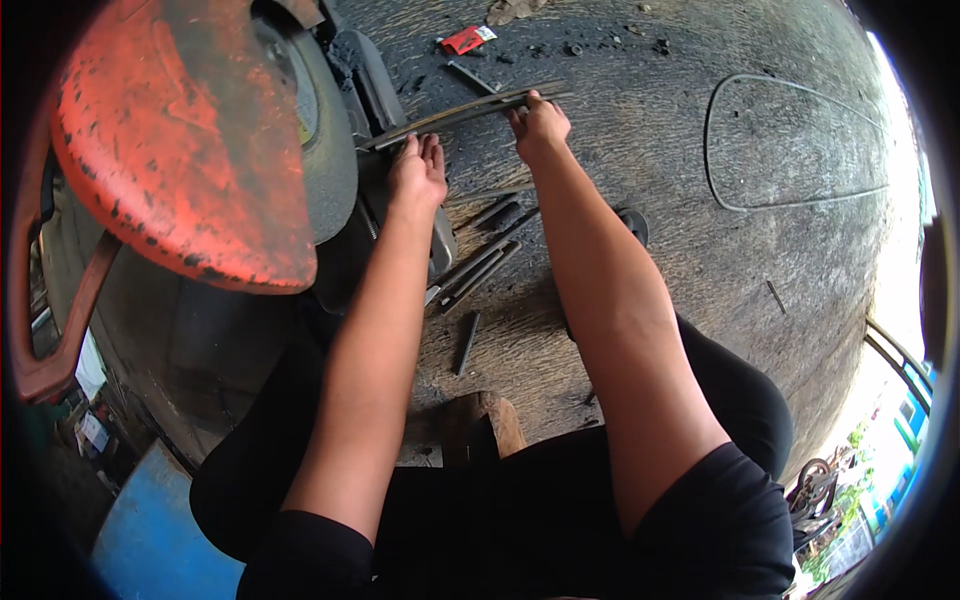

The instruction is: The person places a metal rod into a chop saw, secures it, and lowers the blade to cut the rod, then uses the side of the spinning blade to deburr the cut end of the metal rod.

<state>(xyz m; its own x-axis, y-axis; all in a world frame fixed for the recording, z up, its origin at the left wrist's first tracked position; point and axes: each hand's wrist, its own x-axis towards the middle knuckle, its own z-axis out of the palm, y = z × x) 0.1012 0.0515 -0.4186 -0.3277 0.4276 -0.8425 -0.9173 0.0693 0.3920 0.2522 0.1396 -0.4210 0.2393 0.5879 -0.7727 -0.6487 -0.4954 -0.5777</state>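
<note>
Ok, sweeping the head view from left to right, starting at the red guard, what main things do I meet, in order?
Red guard → left hand → short dark bar → right hand → bent wire loop.

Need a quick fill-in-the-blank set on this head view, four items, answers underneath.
1. The hand nearer the red guard is the person's ____ one.
2. The small packet, above the thin rods in the picture, is mostly ____ in colour.
3. The bent wire loop lies to the ____ of the right hand.
4. The person's sleeves are ____ in colour.

Missing words: left; red; right; black.
</note>
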